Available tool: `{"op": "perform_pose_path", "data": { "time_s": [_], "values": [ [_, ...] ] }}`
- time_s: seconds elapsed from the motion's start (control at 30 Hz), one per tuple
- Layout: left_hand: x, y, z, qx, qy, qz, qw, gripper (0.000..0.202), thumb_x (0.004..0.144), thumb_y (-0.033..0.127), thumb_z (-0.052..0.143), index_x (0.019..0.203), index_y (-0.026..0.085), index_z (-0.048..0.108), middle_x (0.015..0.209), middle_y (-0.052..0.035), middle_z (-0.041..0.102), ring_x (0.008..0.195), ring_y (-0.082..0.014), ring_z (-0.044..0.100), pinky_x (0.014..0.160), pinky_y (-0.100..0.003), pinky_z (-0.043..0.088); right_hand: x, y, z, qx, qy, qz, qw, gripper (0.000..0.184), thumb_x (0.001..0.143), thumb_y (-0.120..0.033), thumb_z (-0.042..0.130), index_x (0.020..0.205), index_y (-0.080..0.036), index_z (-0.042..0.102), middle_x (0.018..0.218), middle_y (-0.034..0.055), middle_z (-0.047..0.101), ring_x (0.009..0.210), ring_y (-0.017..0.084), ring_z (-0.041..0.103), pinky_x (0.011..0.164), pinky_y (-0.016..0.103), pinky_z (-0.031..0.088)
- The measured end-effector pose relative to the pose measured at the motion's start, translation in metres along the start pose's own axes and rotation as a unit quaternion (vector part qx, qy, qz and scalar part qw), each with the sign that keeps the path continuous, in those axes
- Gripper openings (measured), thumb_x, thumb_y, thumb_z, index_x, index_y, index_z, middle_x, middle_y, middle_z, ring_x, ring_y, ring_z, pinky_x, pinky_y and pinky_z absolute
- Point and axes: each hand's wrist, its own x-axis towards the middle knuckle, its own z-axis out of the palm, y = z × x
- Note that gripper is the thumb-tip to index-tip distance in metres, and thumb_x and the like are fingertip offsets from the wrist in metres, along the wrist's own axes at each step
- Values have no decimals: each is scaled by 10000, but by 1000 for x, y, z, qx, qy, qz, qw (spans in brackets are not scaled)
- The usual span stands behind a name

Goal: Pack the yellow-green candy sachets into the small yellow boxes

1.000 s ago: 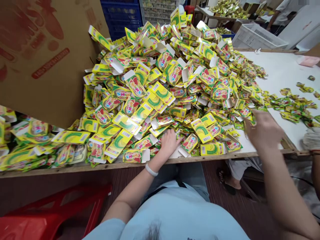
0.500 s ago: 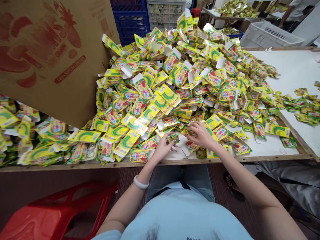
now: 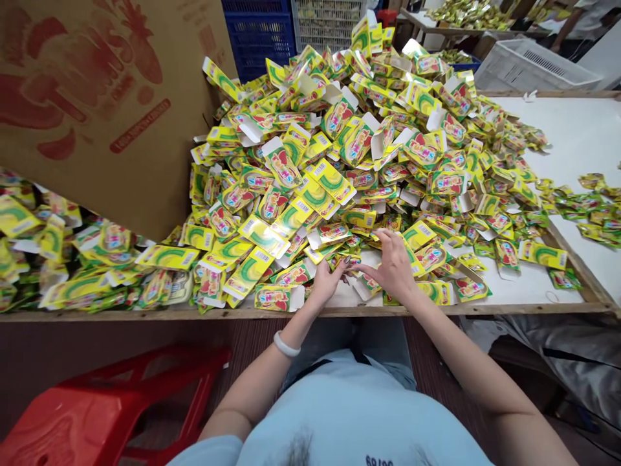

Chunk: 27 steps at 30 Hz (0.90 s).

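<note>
My left hand (image 3: 326, 283) is at the front of the table, fingers closed around small green and yellow candy packets (image 3: 336, 258), which its fingers partly hide. Close by on the right, my right hand (image 3: 395, 272) is open, its thumb stretched toward the left fingertips and its other fingers pointing up at the pile. Yellow and green candy boxes (image 3: 334, 181) with fruit pictures are heaped in front of both hands, many with white end flaps open. Under the left hand's side lies one box (image 3: 280, 298) at the table edge.
A large brown carton (image 3: 145, 162) leans over the left of the pile. Loose packets (image 3: 596, 210) lie on the right table section, beyond a wooden strip (image 3: 577, 262). Blue crates (image 3: 261, 42) and a white crate (image 3: 533, 65) stand behind. A red stool (image 3: 72, 421) is at lower left.
My right hand has opened wider and turned, its thumb now reaching toward the left hand. The left hand has shifted slightly right, its fingers drawn in over the packets.
</note>
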Motion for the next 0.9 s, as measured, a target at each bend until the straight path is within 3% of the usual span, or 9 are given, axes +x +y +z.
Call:
{"op": "perform_pose_path", "data": {
  "time_s": [0.07,0.17,0.33,0.47,0.53,0.63,0.73,0.8,0.9],
  "values": [
    [-4,2,1,-17,-2,3,1000,514,765,610,705,969,183,506,837,-21,657,627,-139,635,529,-256,505,-10,-3,8,80,-30,62,994,414,876,-579,620,1001,-187,580,895,93,675,804,248,645,727,372,536],
    [-12,7,4,-35,-19,-1,999,547,776,645,676,1028,193,499,909,-36,659,628,-141,644,529,-268,514,-23,-7,16,156,-93,97,979,390,986,-536,428,768,-224,510,589,-16,538,525,160,513,521,268,421],
    [-23,8,7,-12,-44,11,999,579,774,694,651,1024,192,505,824,-8,625,582,-127,610,505,-258,504,-31,-9,11,144,-97,79,982,299,950,-447,497,746,-229,501,706,43,608,651,190,566,610,280,408],
    [-27,-3,6,75,-40,39,996,503,860,675,561,978,190,504,748,19,564,521,-116,562,471,-244,457,-38,-11,15,155,-91,113,977,277,971,-436,450,793,-228,496,674,19,583,608,172,557,592,275,434],
    [-29,-7,6,144,-23,62,987,456,924,647,470,937,193,514,710,19,542,525,-126,546,506,-257,446,-44,-12,17,182,-72,145,970,278,968,-480,448,887,-221,507,762,26,606,664,168,591,588,268,473],
    [-34,-5,15,209,-22,91,973,418,968,585,419,978,193,565,684,2,557,553,-151,541,580,-278,439,-55,-14,11,335,-86,204,916,366,943,-547,475,1110,-223,506,1008,61,631,808,162,639,624,272,543],
    [-33,7,33,267,-88,93,955,478,990,540,379,1261,177,533,637,0,580,517,-179,552,581,-286,418,-65,-12,-7,452,-104,222,858,381,921,-551,536,1146,-243,542,1010,41,650,874,164,651,742,303,577],
    [-23,19,48,345,-128,95,925,588,998,538,348,1423,137,412,612,-12,600,536,-219,592,604,-300,419,-72,-5,-23,444,-57,232,864,349,898,-532,595,1089,-241,570,943,32,663,889,180,659,780,319,579],
    [7,35,70,451,-133,70,880,742,973,602,373,1484,65,332,668,-83,674,671,-299,674,688,-337,436,-92,12,-49,351,29,256,900,274,910,-472,606,1041,-235,567,885,36,661,823,199,669,706,323,576]
  ]
}}
